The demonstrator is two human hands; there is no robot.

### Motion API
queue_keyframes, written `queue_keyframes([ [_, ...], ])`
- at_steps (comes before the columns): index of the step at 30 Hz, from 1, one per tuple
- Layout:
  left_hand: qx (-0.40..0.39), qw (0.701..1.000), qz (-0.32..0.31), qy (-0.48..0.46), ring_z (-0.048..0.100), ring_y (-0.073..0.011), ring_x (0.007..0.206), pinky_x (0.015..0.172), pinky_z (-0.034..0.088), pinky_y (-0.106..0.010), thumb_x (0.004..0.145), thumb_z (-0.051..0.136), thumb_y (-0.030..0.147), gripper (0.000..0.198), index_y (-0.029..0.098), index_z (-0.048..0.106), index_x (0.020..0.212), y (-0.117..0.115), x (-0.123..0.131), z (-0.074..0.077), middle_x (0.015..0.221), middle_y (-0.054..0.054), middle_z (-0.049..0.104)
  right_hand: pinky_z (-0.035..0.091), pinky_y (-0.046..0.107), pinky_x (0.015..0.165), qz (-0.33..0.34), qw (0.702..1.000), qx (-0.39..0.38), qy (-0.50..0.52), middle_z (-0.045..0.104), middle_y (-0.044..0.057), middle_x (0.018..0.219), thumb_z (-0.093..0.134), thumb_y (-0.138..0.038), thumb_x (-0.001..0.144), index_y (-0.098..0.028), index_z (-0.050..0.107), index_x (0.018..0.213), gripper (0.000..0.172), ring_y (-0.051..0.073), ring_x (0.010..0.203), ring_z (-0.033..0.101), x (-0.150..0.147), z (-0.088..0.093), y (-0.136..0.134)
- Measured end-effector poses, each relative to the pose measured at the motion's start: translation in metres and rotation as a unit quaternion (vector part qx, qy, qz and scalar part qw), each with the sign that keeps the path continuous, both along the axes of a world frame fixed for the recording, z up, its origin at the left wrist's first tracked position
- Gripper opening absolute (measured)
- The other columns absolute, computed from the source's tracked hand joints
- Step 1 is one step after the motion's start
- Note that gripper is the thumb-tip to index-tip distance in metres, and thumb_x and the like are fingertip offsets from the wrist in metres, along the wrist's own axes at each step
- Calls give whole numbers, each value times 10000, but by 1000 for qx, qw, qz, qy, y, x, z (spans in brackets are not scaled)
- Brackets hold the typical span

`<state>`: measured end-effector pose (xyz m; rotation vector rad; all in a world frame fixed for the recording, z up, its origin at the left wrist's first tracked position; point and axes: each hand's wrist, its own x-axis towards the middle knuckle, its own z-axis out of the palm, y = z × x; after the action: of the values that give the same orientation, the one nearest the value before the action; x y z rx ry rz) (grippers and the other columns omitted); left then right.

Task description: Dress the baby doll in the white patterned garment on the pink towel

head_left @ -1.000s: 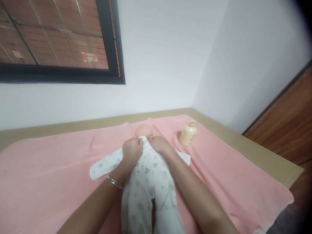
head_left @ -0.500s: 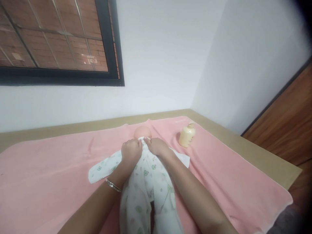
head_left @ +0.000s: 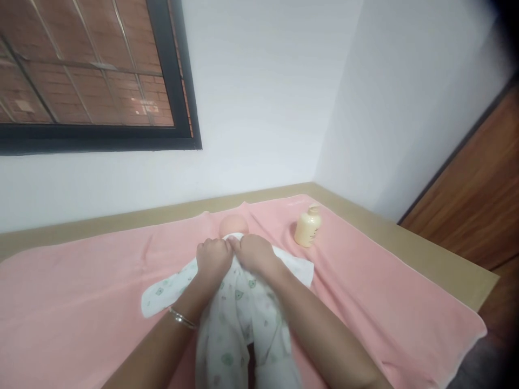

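White fabric garment w/ a small green print (head_left: 239, 302) is mid-view, its 2 legs hanging toward me, top edge in my hands.

L to R: 1 black-framed window (head_left: 172, 70), upper L, metal bars & red brick beyond. Under it, 1 pink, soft-looking cloth blanket (head_left: 81, 302) spreads across most of the surface, a few creases. On it, 1 white printed sleeve-like flap (head_left: 170, 292) sticks out past my L arm. Shiny silver-coloured bangle (head_left: 182, 319) on that wrist; can't tell if 1 or 2.

Left hand (head_left: 214, 259) is closed in a fist on the garment's top edge. Just beyond, 1 smooth, round, pink-beige doll-like head (head_left: 234, 225), lower part hidden by cloth & hands. Right hand (head_left: 255, 252) grips the same edge, thumb side up against the left. Both forearms block parts of the garment & flaps; can't tell how many pcs of clothing.

Past my R hand, 1 mostly plain white flap (head_left: 298, 266). Near it, 1 pale yellow, round-shouldered bottle (head_left: 308, 229), standing on the blanket, well clear of my arms; lettering too small to read. Far R: 1 tan, flat ledge (head_left: 438, 259), then brown wood-grain panelling (head_left: 478, 183). 2 white walls (head_left: 263, 97) meet behind.
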<state>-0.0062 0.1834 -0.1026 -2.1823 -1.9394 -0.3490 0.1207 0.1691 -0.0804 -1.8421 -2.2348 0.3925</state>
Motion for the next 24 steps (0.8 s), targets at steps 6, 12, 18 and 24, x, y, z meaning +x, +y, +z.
queue_keyframes([
  [6, 18, 999, -37, 10, 578, -258, 813, 747, 326, -392, 886, 258, 278, 462, 148, 657, 694, 0, 2, 1, 767, -130, 655, 437, 348, 765, -2, 1000, 10, -22, 670, 128, 960, 126, -495, 940, -182, 653, 1010, 617, 243, 888, 614, 2, -2, 4],
  [12, 17, 999, -19, -33, 588, -237, 790, 739, 366, -355, 910, 197, 337, 547, 129, 672, 737, 1, 3, -4, 772, -136, 655, 441, 362, 762, 0, 1000, -13, -14, 660, 150, 997, 59, -487, 939, -151, 653, 1022, 687, 261, 925, 605, 11, -4, 12],
  [18, -87, 993, -30, -75, 616, -228, 799, 655, 402, -293, 883, 317, 355, 413, 159, 675, 816, 6, -7, -6, 843, -110, 667, 443, 346, 673, 37, 997, 54, -44, 676, 110, 858, 104, -481, 938, -201, 651, 995, 617, 251, 787, 617, -5, 6, -15],
  [24, -32, 998, -17, -53, 606, -227, 807, 709, 415, -311, 904, 235, 291, 468, 124, 657, 788, 0, 1, -7, 813, -127, 656, 440, 345, 738, -10, 999, 7, -43, 669, 136, 957, 71, -533, 927, -169, 667, 978, 700, 256, 889, 612, 3, -3, 3],
])
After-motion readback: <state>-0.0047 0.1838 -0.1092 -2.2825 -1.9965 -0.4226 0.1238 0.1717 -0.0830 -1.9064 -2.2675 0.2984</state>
